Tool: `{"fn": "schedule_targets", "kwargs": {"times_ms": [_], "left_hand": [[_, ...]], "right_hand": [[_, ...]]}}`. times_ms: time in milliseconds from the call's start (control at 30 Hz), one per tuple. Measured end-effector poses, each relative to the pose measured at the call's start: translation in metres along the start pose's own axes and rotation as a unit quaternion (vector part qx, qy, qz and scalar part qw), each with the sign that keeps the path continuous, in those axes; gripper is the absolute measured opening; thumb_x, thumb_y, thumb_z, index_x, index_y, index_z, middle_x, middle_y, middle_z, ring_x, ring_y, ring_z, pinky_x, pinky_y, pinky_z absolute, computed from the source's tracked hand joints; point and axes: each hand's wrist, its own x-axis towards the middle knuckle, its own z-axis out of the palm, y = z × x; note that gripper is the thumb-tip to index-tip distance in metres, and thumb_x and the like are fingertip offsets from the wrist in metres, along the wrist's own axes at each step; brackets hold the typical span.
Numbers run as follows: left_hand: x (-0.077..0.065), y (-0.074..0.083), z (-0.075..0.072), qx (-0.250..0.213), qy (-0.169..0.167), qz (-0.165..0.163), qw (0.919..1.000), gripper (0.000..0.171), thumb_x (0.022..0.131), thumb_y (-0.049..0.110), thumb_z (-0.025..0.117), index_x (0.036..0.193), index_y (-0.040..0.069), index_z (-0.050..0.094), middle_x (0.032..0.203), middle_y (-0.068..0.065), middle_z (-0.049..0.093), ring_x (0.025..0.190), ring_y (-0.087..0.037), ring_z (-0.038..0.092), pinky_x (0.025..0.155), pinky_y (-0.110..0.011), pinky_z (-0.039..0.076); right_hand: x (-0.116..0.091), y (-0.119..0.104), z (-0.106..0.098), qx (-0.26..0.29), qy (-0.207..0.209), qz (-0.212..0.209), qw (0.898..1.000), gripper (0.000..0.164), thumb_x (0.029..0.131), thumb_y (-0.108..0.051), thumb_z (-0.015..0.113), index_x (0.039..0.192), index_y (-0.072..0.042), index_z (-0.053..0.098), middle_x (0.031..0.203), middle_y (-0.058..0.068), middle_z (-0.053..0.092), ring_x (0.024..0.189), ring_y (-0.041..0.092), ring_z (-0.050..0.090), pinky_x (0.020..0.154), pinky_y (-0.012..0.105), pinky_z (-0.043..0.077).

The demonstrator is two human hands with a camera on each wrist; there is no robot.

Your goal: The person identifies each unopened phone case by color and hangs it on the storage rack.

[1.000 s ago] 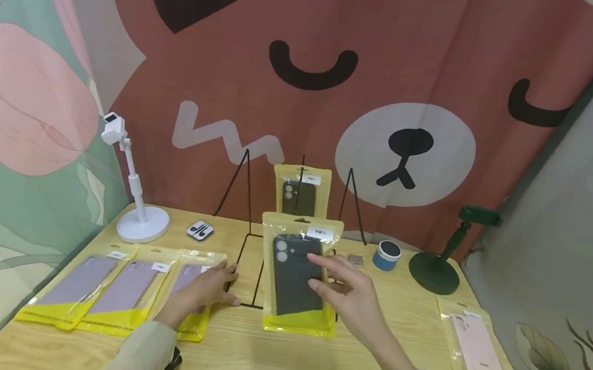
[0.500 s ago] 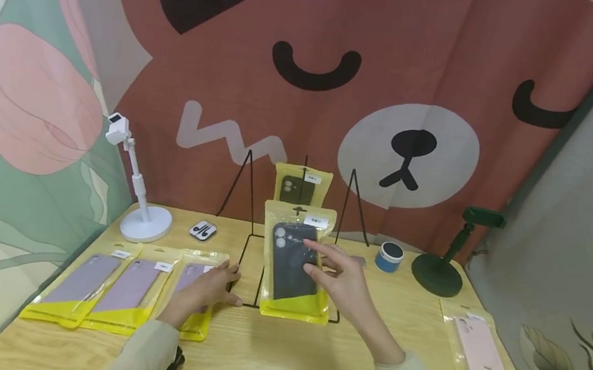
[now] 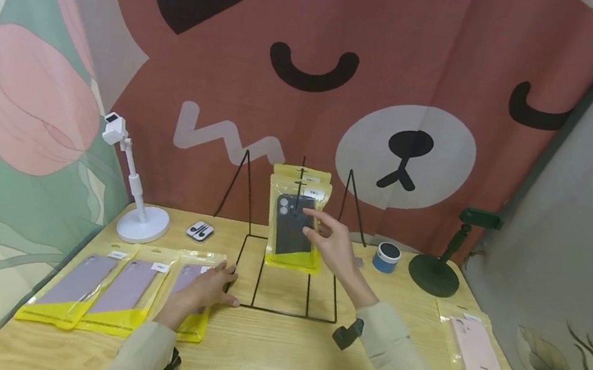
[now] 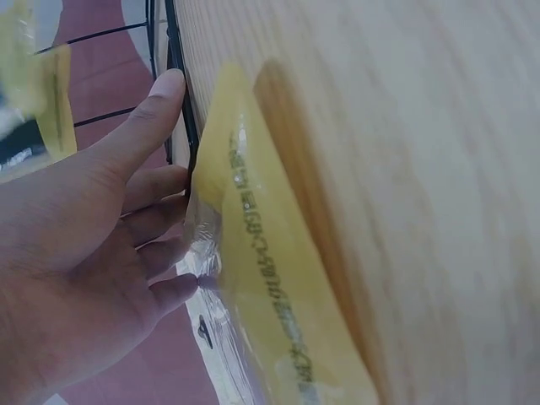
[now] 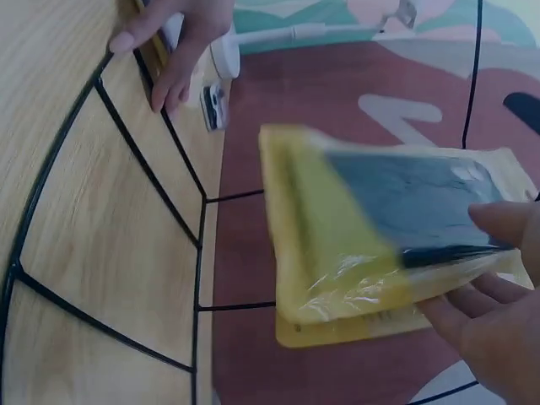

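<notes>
My right hand [image 3: 332,246] pinches the right side of a clear-and-yellow pouch with a dark phone case [image 3: 293,228] inside. The pouch hangs upright at the middle prong of a black wire display rack [image 3: 288,315], whose prong overlaps the pouch's top. Just behind it hangs another pouched phone case [image 3: 318,176], mostly hidden. Over the left edge of the rack's base lies my left hand [image 3: 208,288], fingertips against the wire [image 4: 180,93] and fingers loosely extended. Below that hand, partly covered, is a pouched purple phone case [image 3: 188,276].
Two more pouched purple phone cases [image 3: 131,285] lie at the left, and a pink one [image 3: 476,346] at the right. Along the back stand a white phone stand [image 3: 143,225], boxed earphones [image 3: 200,232], a blue-and-white round speaker [image 3: 387,258] and a dark green phone stand [image 3: 434,275].
My right hand has carried the dark phone case's pouch away from me and up to the rack, in front of the one hanging there. My left hand has stayed at the rack's base.
</notes>
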Motion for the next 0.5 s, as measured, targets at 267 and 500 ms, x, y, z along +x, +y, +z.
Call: {"fn": "schedule_targets", "kwargs": {"times_ms": [267,500], "left_hand": [[0.001,-0.001,-0.001,0.008,-0.006,0.007,0.9999,0.072,0.077,0.037,0.079,0.133,-0.003,0.055,0.148,-0.022,0.037,0.137,-0.047,0.027,0.107,-0.058,0.031],[0.0,-0.001,-0.002,0.002,-0.014,-0.015,0.9998,0.073,0.077,0.037,0.079,0.135,0.0,0.054,0.151,-0.019,0.035,0.139,-0.045,0.026,0.109,-0.057,0.028]], "right_hand": [[-0.06,0.006,-0.044,-0.023,-0.019,0.039,0.999,0.03,0.093,-0.007,0.063,0.121,0.004,0.063,0.142,0.021,0.047,0.131,0.04,0.042,0.1,0.053,0.042],[-0.118,0.08,-0.11,-0.141,0.042,0.06,0.987,0.03,0.093,-0.012,0.064,0.12,0.001,0.065,0.123,0.019,0.062,0.108,0.034,0.062,0.084,0.033,0.055]]}}
